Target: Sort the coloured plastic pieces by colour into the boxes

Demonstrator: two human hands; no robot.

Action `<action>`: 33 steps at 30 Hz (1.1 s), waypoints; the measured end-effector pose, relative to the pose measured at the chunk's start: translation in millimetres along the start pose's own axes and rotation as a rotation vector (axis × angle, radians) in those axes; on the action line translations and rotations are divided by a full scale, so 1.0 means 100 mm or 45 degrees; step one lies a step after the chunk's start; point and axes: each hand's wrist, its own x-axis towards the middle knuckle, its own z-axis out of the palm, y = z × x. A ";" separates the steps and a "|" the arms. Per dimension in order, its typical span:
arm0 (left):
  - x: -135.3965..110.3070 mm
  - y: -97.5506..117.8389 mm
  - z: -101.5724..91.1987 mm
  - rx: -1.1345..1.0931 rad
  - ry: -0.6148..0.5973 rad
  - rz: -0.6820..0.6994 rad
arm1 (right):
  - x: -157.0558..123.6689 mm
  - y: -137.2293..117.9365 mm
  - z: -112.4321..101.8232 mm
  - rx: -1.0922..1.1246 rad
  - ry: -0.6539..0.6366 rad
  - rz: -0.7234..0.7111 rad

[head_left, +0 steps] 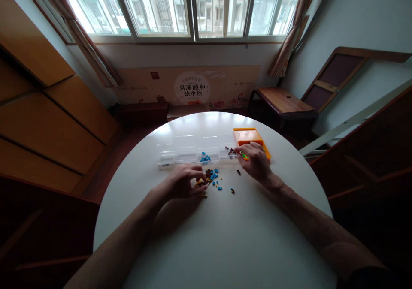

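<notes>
My left hand (186, 181) rests at the left side of a loose pile of small toy bricks (210, 175), blue, brown and yellow. Its thumb and fingers are curved and apart, touching the pile's edge. My right hand (254, 157) hovers at the right compartment of a clear plastic divided box (186, 156), fingertips pressed together; whatever they hold is hidden. Below those fingertips lie several small brown bricks (230, 152). Blue bricks (205, 158) sit in the compartment to the left. Under and behind my right hand is an orange case (246, 133), partly covered, with some green pieces showing.
All this stands on a round white table (225, 237). Stray pieces lie nearer me: a dark brick (238, 172) and a small blue-and-yellow piece (232, 191). Past the table are a wooden bench (285, 100) on the right and wooden cabinets (58, 121) on the left.
</notes>
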 end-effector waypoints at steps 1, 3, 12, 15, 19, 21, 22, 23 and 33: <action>0.00 0.00 0.00 0.001 0.003 -0.002 | -0.01 -0.01 0.00 0.000 -0.035 -0.025; 0.00 0.00 0.00 0.004 0.003 -0.007 | -0.01 -0.02 0.01 0.002 -0.094 -0.077; 0.00 0.01 -0.01 0.004 -0.010 0.002 | -0.02 -0.02 -0.03 0.031 -0.184 -0.148; -0.01 0.00 0.00 0.011 -0.011 0.007 | -0.02 -0.03 -0.05 0.037 -0.196 -0.150; -0.01 -0.01 0.01 0.017 0.000 0.003 | 0.01 -0.06 -0.16 0.027 -0.183 -0.147; -0.02 -0.02 0.01 0.023 0.001 0.000 | 0.02 -0.06 -0.23 0.010 -0.209 -0.128; -0.02 -0.03 0.01 0.026 0.001 -0.001 | 0.02 -0.06 -0.26 -0.001 -0.245 -0.121; -0.02 -0.03 0.02 0.028 -0.001 -0.003 | 0.01 -0.07 -0.29 -0.015 -0.294 -0.115; -0.04 -0.07 0.05 0.043 -0.012 -0.014 | 0.00 -0.16 -0.37 -0.131 -0.640 -0.072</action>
